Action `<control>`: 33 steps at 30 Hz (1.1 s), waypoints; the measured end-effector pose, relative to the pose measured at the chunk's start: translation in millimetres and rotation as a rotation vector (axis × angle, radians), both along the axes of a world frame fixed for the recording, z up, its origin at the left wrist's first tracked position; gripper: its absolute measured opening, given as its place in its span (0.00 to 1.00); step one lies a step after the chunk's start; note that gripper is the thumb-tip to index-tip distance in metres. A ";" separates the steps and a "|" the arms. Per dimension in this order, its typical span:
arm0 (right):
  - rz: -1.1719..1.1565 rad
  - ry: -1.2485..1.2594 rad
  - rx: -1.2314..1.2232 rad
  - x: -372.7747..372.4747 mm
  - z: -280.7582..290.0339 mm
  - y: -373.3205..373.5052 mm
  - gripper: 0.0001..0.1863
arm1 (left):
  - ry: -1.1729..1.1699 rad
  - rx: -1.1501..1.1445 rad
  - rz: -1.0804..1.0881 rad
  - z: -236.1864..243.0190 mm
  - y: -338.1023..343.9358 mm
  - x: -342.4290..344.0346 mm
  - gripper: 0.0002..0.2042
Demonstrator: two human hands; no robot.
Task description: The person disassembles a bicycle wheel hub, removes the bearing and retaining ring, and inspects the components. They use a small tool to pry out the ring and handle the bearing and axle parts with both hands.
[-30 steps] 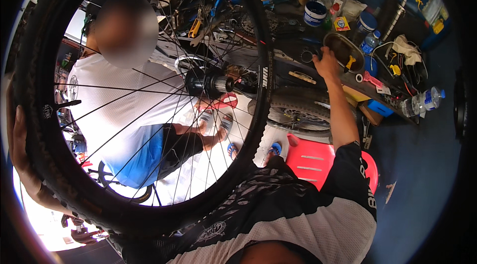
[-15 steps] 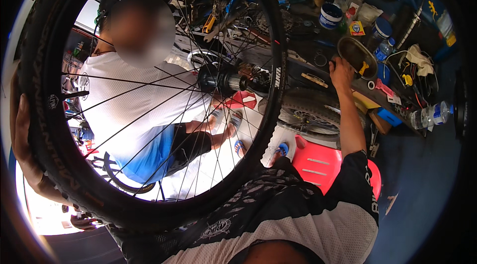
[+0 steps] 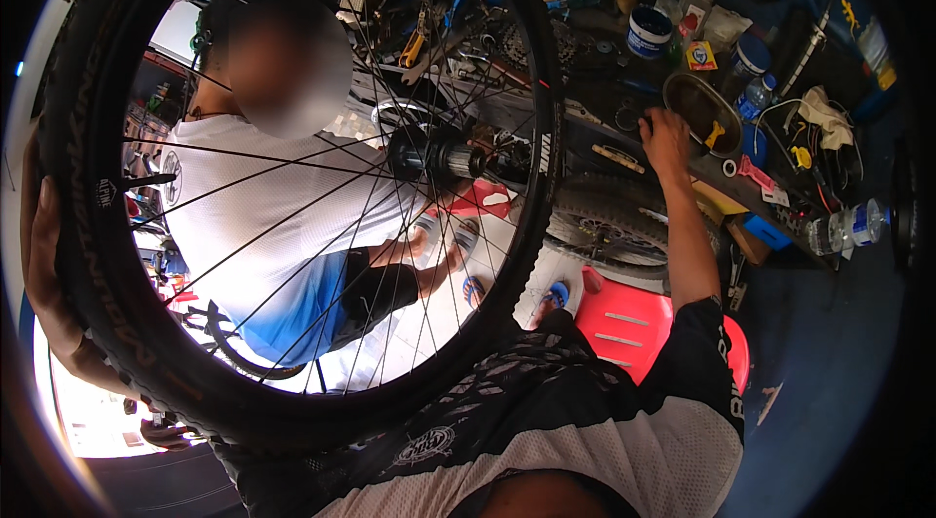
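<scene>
A bicycle wheel (image 3: 161, 362) with a black knobbly tyre and dark spokes stands upright before me, filling much of the left half. My left hand (image 3: 44, 255) is closed round the tyre's outer side at the far left. In the wheel's middle is the black hub (image 3: 429, 155) with a bare splined body. My right hand (image 3: 667, 143) reaches over the workbench, fingers bent downward and slightly apart, with nothing visible in them. Its fingertips are beside a thin dark ring (image 3: 627, 115); whether they touch it I cannot tell. Just right of them lies an oval metal tray (image 3: 694, 89) holding a small yellow piece.
Beyond the spokes a person (image 3: 283, 196) in a white and blue shirt sits close by. The bench carries a cassette (image 3: 522, 45), a blue tub (image 3: 648, 31), bottles and tools. Below it are another tyre (image 3: 609, 216) and a red plastic stool (image 3: 624, 318).
My right hand has moved a little left, away from the oval tray and toward the dark ring. The seated person has shifted slightly right. My left hand keeps its hold on the wheel.
</scene>
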State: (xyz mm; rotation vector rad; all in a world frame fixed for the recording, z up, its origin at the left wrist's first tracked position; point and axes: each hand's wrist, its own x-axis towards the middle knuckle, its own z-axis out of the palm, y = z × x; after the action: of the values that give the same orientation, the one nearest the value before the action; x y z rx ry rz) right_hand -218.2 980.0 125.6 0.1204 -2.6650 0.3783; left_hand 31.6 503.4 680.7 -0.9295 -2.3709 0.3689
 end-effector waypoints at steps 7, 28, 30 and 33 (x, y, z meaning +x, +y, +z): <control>0.483 -0.125 -0.834 57.0 153.2 -108.5 0.37 | -0.052 -0.014 -0.085 -4.5 -33.1 -9.7 0.44; 0.738 0.233 -0.731 101.0 197.0 -205.8 0.26 | -0.001 -0.007 -0.043 -3.5 -47.7 8.0 0.52; 0.796 0.189 -0.724 95.5 195.5 -202.8 0.26 | -0.089 -0.071 -0.136 7.0 -51.5 9.6 0.50; 0.882 -0.022 -0.825 92.9 198.2 -200.6 0.27 | -0.099 -0.006 -0.141 4.6 -45.0 7.2 0.48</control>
State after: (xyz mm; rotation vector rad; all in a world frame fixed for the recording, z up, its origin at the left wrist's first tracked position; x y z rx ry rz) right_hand -125.3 779.5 323.8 1.0100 -2.1029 1.6803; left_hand 38.8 458.3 685.4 -1.1345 -2.3758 0.2813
